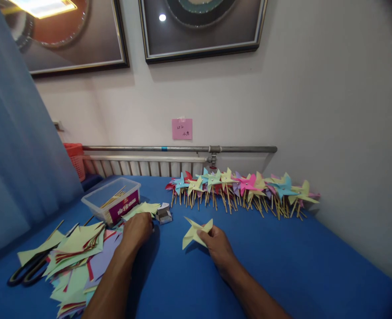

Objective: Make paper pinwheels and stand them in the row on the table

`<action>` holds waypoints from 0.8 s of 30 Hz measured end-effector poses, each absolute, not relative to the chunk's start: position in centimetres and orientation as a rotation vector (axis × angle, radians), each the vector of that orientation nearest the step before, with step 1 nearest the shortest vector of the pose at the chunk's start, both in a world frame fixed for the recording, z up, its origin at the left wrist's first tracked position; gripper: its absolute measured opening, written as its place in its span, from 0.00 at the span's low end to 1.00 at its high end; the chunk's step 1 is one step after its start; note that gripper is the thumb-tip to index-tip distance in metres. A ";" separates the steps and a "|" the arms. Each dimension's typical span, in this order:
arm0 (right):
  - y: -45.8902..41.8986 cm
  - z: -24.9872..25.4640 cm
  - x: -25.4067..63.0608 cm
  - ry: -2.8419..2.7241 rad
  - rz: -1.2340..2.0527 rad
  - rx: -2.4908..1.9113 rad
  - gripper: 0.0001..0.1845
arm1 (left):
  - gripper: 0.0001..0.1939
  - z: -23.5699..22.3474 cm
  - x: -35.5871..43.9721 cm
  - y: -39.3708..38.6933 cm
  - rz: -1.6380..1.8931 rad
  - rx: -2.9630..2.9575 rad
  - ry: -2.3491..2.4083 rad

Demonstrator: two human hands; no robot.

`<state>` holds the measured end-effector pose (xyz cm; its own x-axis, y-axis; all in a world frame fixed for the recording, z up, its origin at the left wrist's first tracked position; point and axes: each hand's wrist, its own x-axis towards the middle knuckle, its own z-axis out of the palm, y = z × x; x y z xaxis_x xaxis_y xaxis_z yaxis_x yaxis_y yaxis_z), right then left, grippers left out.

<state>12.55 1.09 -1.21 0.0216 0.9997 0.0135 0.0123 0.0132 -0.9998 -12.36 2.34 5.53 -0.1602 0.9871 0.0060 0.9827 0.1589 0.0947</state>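
Note:
Between the thumb and fingers of my right hand (217,248) is a pale yellow paper pinwheel (193,233), its blades folded in and no stick on it. It is held just above the blue tabletop. My left hand (139,228) is closed, knuckles up, beside a small open cardboard box (164,213) and some pale yellow paper (146,209). Its fingertips are turned away, so what they hold is hidden. Left of that arm lies a heap of cut paper sheets (76,261) in yellow, green, purple and red.
Behind my left hand stands a clear plastic tub (112,195) with wooden sticks (114,197) inside. Black-handled scissors (33,268) lie at the far left, partly under paper. Finished pinwheels on sticks (245,184) line the back of the blue table (189,288), near the wall and radiator (149,167).

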 end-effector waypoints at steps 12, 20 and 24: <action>1.3 -1.4 12.6 -1.164 1.222 -1.188 0.23 | 0.16 5.2 -12.6 2.6 -0.009 2.009 2.362; 1.3 -1.4 12.6 -1.162 1.222 -1.169 0.23 | 0.17 5.5 -12.4 2.2 0.078 2.019 2.438; 1.3 -1.5 12.6 -1.164 1.216 -1.157 0.23 | 0.17 5.8 -12.4 2.2 0.201 2.026 2.444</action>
<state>12.58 1.27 -1.47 0.0126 0.9998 0.0171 -0.0608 0.0178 -0.9980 -12.35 2.16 5.84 -0.1886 0.9758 0.1106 0.9808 0.1814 0.0719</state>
